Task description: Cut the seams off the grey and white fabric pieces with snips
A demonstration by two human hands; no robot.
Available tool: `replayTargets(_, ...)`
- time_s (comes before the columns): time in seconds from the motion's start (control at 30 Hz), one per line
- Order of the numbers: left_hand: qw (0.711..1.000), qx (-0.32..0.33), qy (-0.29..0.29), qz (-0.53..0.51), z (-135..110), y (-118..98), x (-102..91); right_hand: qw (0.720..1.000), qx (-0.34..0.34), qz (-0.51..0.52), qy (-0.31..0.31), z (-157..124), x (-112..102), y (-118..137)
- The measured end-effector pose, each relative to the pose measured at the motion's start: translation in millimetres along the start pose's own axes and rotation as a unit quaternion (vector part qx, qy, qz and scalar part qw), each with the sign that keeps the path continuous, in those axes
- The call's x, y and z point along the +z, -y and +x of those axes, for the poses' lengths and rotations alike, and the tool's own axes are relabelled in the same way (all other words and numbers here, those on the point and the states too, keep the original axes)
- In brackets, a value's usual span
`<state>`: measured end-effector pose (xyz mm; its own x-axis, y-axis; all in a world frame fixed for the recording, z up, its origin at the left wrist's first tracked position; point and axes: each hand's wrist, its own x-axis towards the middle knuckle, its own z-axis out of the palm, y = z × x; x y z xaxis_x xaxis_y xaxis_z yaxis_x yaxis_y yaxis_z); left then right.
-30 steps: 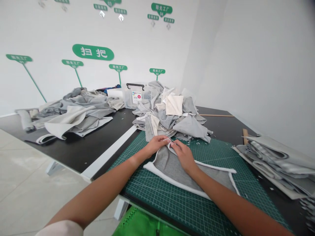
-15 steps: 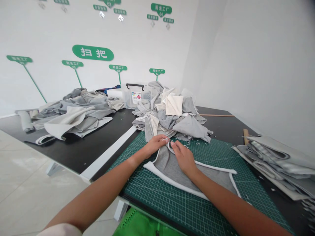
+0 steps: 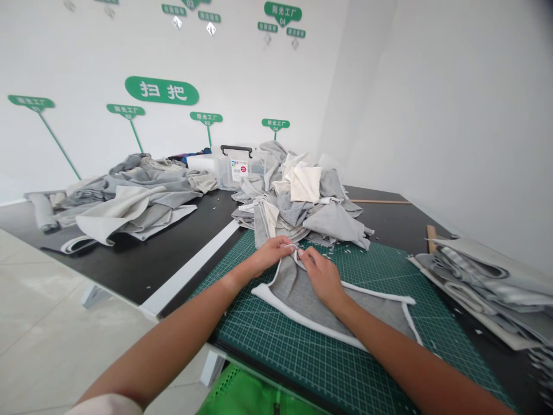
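Observation:
A grey piece of fabric (image 3: 298,297) with rolled white edges lies on the green cutting mat (image 3: 254,340). Its far left corner is lifted, pinched between my two hands. My left hand (image 3: 273,253) grips that corner from the left, fingers closed. From the right, my right hand (image 3: 320,275) pinches the edge close to the left fingertips. Something small and dark shows between the fingertips, too small to name. My right forearm covers part of the cloth's near side.
Behind the hands a heap of grey and cream cloths (image 3: 298,202) reaches the mat's far edge. A clear plastic box (image 3: 227,173) stands behind it. More cloth (image 3: 125,199) is piled left, and a folded stack (image 3: 488,288) lies right. Fabric scraps dot the black table (image 3: 181,253).
Both hands stay at the cloth's corner with almost no movement. The view has shifted very slightly.

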<state>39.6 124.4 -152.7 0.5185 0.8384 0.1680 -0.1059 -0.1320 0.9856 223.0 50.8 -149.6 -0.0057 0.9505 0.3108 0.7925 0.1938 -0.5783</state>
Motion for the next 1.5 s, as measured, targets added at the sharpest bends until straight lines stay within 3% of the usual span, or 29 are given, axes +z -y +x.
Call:
replayTargets(0.27, 0.999, -0.004, 0.047, -0.017, -4.0, -11.7, 2.4, 1.000, -0.011, 0.012, 0.002, 0.0, -1.5, 0.7)
replayTargets(0.63, 0.997, -0.064, 0.033, 0.018, -4.1, -10.4, -2.4, 0.999, -0.034, 0.035, 0.012, 0.3, -0.2, -4.4)
replayTargets(1.5, 0.998, -0.025, 0.042, -0.028, -3.6, -7.5, 1.1, 0.993, -0.053, 0.103, 0.002, 2.0, 2.5, -6.7)
